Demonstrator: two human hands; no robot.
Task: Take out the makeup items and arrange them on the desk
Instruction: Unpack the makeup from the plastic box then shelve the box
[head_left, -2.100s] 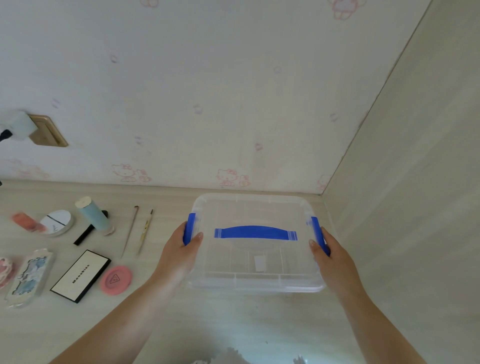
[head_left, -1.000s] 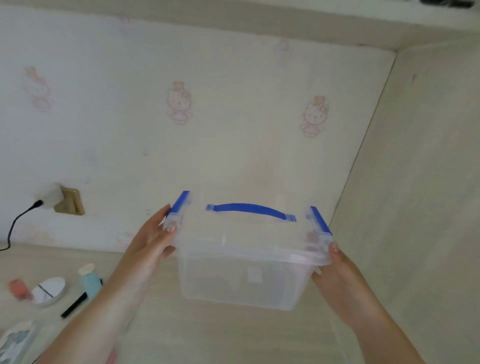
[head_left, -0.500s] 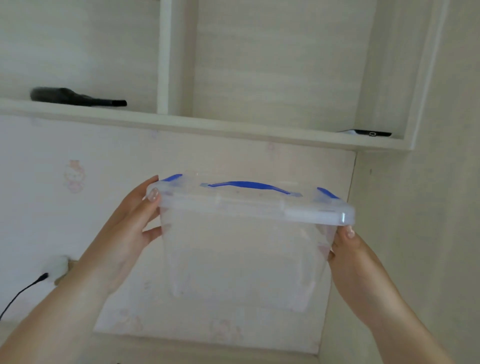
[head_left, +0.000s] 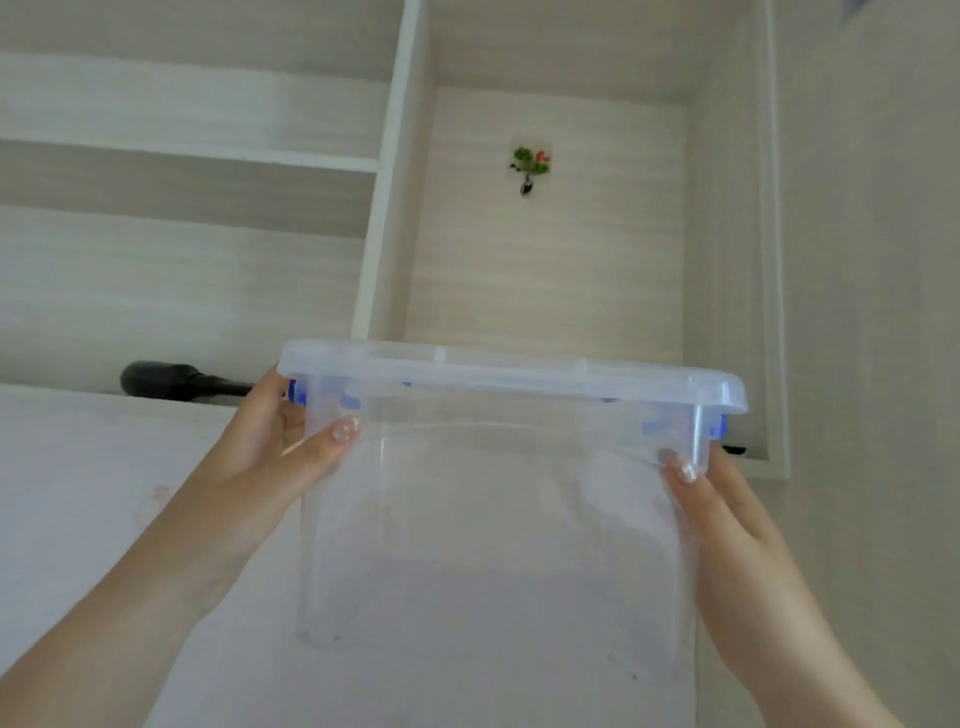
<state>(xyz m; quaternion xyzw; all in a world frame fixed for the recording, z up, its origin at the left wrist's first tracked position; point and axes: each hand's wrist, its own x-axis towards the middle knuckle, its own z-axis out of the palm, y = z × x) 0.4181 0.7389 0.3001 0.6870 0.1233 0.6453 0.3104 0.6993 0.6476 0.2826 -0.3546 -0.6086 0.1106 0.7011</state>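
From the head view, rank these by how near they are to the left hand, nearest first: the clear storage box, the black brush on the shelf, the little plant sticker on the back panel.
1. Clear storage box: gripped at its left end by the left hand.
2. Black brush: on the shelf, just up and left of that hand.
3. Plant sticker: high on the back panel of the right compartment, up and right.

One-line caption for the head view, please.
Both hands, left hand and right hand, hold a clear lidded box toward a shelf.

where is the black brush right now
In the head view, the black brush lies on the shelf at left, just behind the left hand gripping the clear box.
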